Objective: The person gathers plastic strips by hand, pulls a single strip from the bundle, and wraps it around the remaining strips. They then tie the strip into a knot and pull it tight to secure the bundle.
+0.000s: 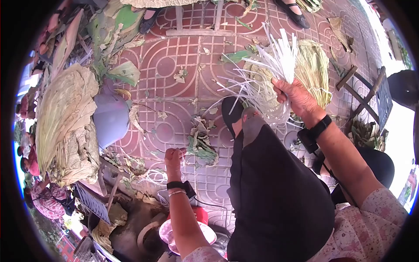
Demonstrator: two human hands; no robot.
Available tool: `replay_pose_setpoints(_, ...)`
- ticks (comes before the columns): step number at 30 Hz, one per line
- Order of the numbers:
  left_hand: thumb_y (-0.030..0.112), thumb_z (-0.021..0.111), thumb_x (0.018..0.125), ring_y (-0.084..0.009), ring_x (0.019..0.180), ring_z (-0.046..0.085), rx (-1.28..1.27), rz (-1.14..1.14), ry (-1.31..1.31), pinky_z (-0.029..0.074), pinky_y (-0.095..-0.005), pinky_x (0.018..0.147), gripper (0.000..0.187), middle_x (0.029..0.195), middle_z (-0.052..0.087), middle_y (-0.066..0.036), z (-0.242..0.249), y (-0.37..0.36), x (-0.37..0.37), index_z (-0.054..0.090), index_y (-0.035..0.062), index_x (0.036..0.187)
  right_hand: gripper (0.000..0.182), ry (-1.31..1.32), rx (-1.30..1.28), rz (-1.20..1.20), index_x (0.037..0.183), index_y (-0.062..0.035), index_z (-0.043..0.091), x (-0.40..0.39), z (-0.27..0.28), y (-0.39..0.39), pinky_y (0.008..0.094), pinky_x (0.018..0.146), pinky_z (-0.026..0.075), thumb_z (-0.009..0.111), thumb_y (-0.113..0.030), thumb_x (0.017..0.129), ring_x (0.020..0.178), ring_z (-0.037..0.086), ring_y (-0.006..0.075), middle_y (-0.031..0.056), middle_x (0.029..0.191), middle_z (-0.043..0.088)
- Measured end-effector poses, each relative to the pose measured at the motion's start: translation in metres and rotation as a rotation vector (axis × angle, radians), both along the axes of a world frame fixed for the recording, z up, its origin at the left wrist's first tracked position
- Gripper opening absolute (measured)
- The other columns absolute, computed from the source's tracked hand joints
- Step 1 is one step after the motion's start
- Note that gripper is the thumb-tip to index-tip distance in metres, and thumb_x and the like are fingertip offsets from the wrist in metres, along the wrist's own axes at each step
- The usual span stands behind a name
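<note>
My right hand (298, 97) is closed around a bundle of white plastic strips (281, 56). Their loose ends fan out above the fist, and more of them hang below and to the left. Behind the bundle, a stack of dried yellow-green leaves (315, 65) lies on the paving. Lower and to the left, my left hand (173, 160) is closed with the fingertips together; whatever is in that pinch is too small to make out. Below that hand, a small tangle of white strips (153, 177) lies on the ground.
A large stack of dried leaves (65, 118) stands at the left beside a grey-white sheet (111, 118). Leaf scraps (201, 146) litter the patterned tiles. A folding stool (371, 94) is at the right; a red container (200, 215) sits below my left forearm. Another person's shoes (297, 16) show at the top.
</note>
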State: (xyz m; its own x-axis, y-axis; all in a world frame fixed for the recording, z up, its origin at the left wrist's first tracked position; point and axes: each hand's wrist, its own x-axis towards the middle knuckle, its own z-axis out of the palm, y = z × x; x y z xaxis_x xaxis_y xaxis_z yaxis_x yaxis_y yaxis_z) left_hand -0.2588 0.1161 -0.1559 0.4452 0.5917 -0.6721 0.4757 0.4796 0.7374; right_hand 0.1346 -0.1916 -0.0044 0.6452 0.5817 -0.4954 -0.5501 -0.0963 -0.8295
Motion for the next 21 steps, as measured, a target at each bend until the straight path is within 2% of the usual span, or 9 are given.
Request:
replay_pose_setpoints(3, 0.013, 0.059, 0.096, -0.0305, 0.109, 0.064, -0.229, 0.050, -0.359, 0.053, -0.0475, 0.092, 0.009, 0.114, 0.067, -0.015, 0.061, -0.023, 0.071, 0.061, 0.0104, 0.105, 0.015, 0.198, 0.060, -0.017, 0.091, -0.0100, 0.062, -0.012, 0.007, 0.016, 0.0235, 0.056, 0.036, 0.065, -0.024, 0.095, 0.059, 0.040, 0.0075, -0.0041, 0.070, 0.050)
replay_pose_setpoints(9, 0.015, 0.060, 0.097, -0.0277, 0.127, 0.051, -0.532, -0.045, -0.645, 0.047, -0.0473, 0.100, 0.009, 0.128, 0.057, -0.018, 0.149, -0.078, 0.216, 0.060, 0.0091, 0.104, 0.018, 0.235, 0.083, 0.105, 0.098, -0.0076, 0.064, -0.035, 0.017, 0.052, 0.0252, 0.053, 0.036, 0.068, -0.024, 0.093, 0.056, 0.040, 0.0082, -0.0032, 0.068, 0.050)
replay_pose_setpoints(11, 0.016, 0.057, 0.099, -0.0271, 0.126, 0.051, -0.541, -0.106, -0.637, 0.047, -0.0469, 0.100, 0.015, 0.127, 0.057, -0.016, 0.159, -0.090, 0.245, 0.058, 0.0084, 0.112, 0.021, 0.203, 0.158, 0.125, 0.101, -0.0063, 0.065, -0.037, 0.014, 0.054, 0.0254, 0.054, 0.040, 0.073, -0.022, 0.089, 0.057, 0.045, 0.0088, -0.0010, 0.069, 0.054)
replay_pose_setpoints(13, 0.017, 0.055, 0.100, -0.0261, 0.124, 0.052, -0.537, -0.164, -0.667, 0.047, -0.0457, 0.098, 0.021, 0.127, 0.056, -0.015, 0.159, -0.099, 0.267, 0.055, 0.0074, 0.119, 0.033, 0.210, 0.107, 0.148, 0.108, -0.0060, 0.065, -0.038, 0.011, 0.054, 0.0230, 0.055, 0.037, 0.076, -0.029, 0.087, 0.057, 0.041, 0.0061, -0.0030, 0.070, 0.054)
replay_pose_setpoints(15, 0.019, 0.052, 0.102, -0.0248, 0.122, 0.054, -0.521, -0.218, -0.732, 0.048, -0.0436, 0.096, 0.027, 0.128, 0.055, -0.013, 0.157, -0.104, 0.280, 0.051, 0.0063, 0.126, 0.029, 0.214, 0.064, 0.146, 0.107, -0.0059, 0.066, -0.034, 0.008, 0.051, 0.0233, 0.055, 0.039, 0.074, -0.026, 0.088, 0.058, 0.044, 0.0066, -0.0014, 0.075, 0.058)
replay_pose_setpoints(16, 0.023, 0.048, 0.104, -0.0208, 0.120, 0.054, -0.450, -0.233, -0.701, 0.049, -0.0369, 0.093, 0.036, 0.129, 0.054, -0.012, 0.156, -0.107, 0.282, 0.044, 0.0069, 0.136, 0.027, 0.218, 0.043, 0.145, 0.106, -0.0058, 0.066, -0.033, 0.006, 0.049, 0.0234, 0.055, 0.040, 0.074, -0.025, 0.088, 0.058, 0.045, 0.0068, -0.0006, 0.077, 0.060)
replay_pose_setpoints(19, 0.026, 0.046, 0.104, -0.0166, 0.112, 0.057, -0.217, -0.410, -0.544, 0.050, -0.0315, 0.087, 0.041, 0.127, 0.055, -0.010, 0.163, -0.114, 0.273, 0.040, 0.0103, 0.142, 0.019, 0.164, 0.060, 0.032, 0.100, -0.0050, 0.066, -0.032, 0.003, 0.047, 0.0238, 0.053, 0.041, 0.070, -0.022, 0.091, 0.057, 0.046, 0.0083, 0.0019, 0.076, 0.062)
replay_pose_setpoints(20, 0.029, 0.045, 0.105, -0.0117, 0.100, 0.057, -0.201, -0.441, -0.539, 0.049, -0.0260, 0.081, 0.046, 0.126, 0.055, -0.006, 0.156, -0.121, 0.266, 0.034, 0.0149, 0.147, 0.016, 0.142, 0.002, 0.009, 0.101, -0.0057, 0.065, -0.030, 0.004, 0.046, 0.0234, 0.054, 0.042, 0.066, -0.021, 0.094, 0.058, 0.046, 0.0082, 0.0033, 0.082, 0.065)
replay_pose_setpoints(21, 0.030, 0.050, 0.103, -0.0067, 0.087, 0.053, -0.219, -0.496, -0.476, 0.046, -0.0236, 0.074, 0.043, 0.116, 0.060, -0.004, 0.144, -0.121, 0.251, 0.041, 0.0166, 0.143, 0.018, 0.097, 0.039, -0.005, 0.103, -0.0057, 0.065, -0.029, 0.009, 0.046, 0.0235, 0.056, 0.043, 0.064, -0.022, 0.096, 0.060, 0.046, 0.0085, 0.0041, 0.087, 0.067)
